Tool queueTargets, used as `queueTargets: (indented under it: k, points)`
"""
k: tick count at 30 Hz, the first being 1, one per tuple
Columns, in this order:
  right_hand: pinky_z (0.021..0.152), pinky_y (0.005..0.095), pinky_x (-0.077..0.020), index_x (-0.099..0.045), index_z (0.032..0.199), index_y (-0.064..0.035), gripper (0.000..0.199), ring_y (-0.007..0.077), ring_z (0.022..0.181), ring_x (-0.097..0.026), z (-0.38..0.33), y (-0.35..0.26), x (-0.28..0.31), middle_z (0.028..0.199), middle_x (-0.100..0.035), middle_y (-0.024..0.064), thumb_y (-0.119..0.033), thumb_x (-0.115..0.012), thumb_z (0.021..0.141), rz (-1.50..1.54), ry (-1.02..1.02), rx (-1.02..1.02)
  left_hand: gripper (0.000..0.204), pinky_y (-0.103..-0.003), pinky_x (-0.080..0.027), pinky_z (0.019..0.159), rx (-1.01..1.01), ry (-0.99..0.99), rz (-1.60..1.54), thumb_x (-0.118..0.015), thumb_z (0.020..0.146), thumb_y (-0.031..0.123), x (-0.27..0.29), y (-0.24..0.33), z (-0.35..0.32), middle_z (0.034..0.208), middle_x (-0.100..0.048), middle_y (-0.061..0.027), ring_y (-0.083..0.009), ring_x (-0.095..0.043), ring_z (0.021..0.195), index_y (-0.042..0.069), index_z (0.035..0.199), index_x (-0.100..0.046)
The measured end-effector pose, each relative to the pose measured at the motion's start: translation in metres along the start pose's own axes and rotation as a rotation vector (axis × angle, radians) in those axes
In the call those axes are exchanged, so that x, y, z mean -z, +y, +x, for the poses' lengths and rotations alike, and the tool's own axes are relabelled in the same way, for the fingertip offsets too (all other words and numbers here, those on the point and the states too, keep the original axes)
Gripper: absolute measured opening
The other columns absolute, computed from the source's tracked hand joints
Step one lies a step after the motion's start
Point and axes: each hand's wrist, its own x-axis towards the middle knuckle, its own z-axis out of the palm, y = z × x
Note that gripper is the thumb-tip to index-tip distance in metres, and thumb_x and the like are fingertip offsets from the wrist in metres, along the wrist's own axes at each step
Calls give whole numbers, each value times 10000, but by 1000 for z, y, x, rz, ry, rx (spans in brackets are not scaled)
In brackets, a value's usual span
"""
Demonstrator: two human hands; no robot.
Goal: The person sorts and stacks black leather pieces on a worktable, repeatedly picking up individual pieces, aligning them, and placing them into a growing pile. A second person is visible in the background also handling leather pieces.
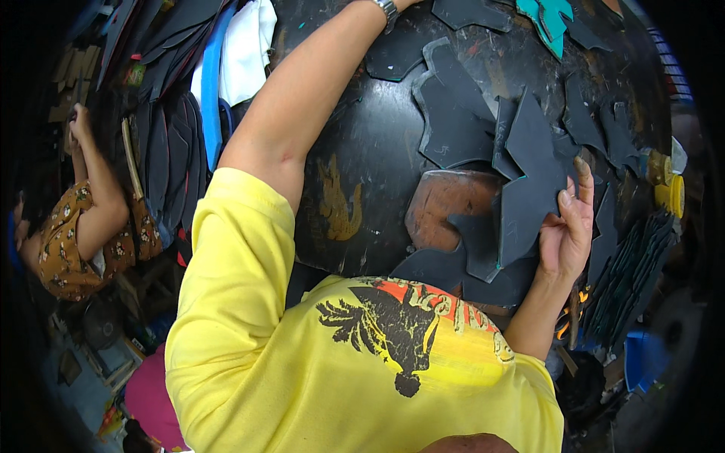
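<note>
My left arm stretches to the far edge of the table. Only a sliver of my left hand (408, 3) shows past the wristwatch (387, 10); its fingers are out of the picture. At the right, my right hand (568, 234) grips the edge of a black flat cut piece (529, 177) with a pointed, notched outline, one finger raised. That piece is held over other black cut pieces (457, 121) with pale chalk marks. Below it lies a brown curved piece (445, 200), partly covered.
Teal pieces (551, 23) lie at the far right. Stacks of dark pieces (634, 264) stand near a yellow-lidded container (670, 195) and a blue bin (644, 361). White sheets (249, 53) and a blue strip (214, 90) are at left. Another person in a floral top (79, 234) is at far left.
</note>
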Motion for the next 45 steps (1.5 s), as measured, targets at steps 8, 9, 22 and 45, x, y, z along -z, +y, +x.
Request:
queueTargets:
  k: [8,9,22,45]
  points:
    - [970,333,-563,-478,1468,-70,637,128,1020,-675,-1,1,0,1192,-669,60,101,-658,881,52,-38,8,369,-388,-572,789,-115,83,-153,-916,708,204,-4,-12,-9,921,-746,-168,-297,-734,852,26,992,-762]
    - [974,353,-564,-478,1466,-69,632,144,1041,-680,-1,1,-1,1190,-671,63,100,-656,883,49,-29,14,392,-388,-579,793,-166,107,-82,-903,729,187,-5,-11,-12,938,-730,-171,-296,-726,830,3,1036,-745]
    - [946,318,-575,-465,1465,-38,628,165,1072,-683,0,2,1,1164,-676,67,111,-644,882,97,-70,50,395,-289,-576,747,-129,-49,-481,-885,749,61,4,5,-15,870,-715,-8,-128,-695,817,81,1128,-775]
    - [728,219,-588,-457,1460,-76,591,122,1002,-689,3,2,10,1140,-678,46,75,-649,922,51,-147,43,443,-242,-592,769,-253,-639,-567,-821,861,112,141,67,-99,925,-709,-13,-100,-701,854,60,1282,-695]
